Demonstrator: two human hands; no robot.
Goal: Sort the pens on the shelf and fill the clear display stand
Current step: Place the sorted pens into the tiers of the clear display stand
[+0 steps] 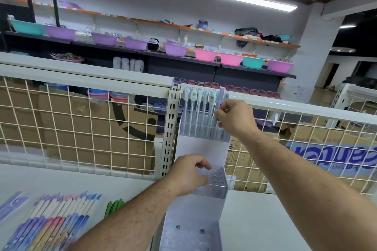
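A clear tiered display stand stands on the white shelf against the wire grid. Its top tier holds several pale pens upright with round cartoon caps. My right hand pinches a purple pen at the right end of that row, its lower part down in the tier. My left hand grips the empty middle tier at its left edge. At the lower left, several pastel pens lie fanned on the shelf, with green pens beside them.
The white wire grid panel and slotted upright post back the shelf. Cardboard boxes sit behind the grid. A purple packet lies at the far left. Basins line distant shelves.
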